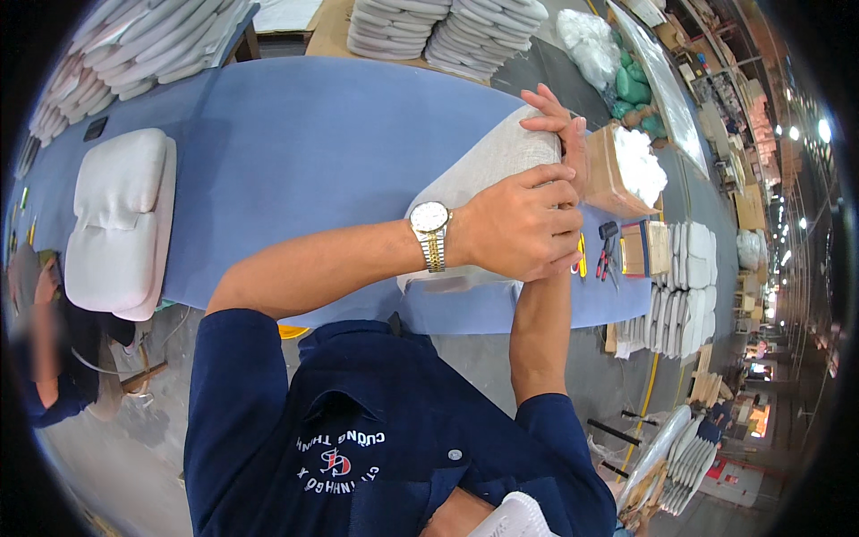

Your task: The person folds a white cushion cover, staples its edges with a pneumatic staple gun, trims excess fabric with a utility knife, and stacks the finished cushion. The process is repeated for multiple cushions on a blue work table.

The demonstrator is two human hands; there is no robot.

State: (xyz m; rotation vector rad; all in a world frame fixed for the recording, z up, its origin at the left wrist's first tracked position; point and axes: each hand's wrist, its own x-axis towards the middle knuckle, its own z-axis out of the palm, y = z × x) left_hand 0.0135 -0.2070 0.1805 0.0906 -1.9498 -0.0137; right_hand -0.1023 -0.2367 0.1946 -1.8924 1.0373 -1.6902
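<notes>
A light grey fabric cushion cover [488, 166] lies across the blue table [304, 152]. My left hand [523, 224], with a metal wristwatch on its wrist, is closed over the cover's near edge. My right hand [562, 130] reaches up from below and grips the cover's right end, fingers curled over the fabric. The two hands are close together, the left over the right forearm. Right beside them stands an open cardboard box [604, 170] holding white stuffing [640, 166].
A finished pale cushion [121, 224] lies at the table's left. Scissors and small tools [608, 252] sit by the box. Cushion stacks [447, 31] stand behind; white padded pieces [684, 286] are piled at right. Another person [45, 358] sits at far left.
</notes>
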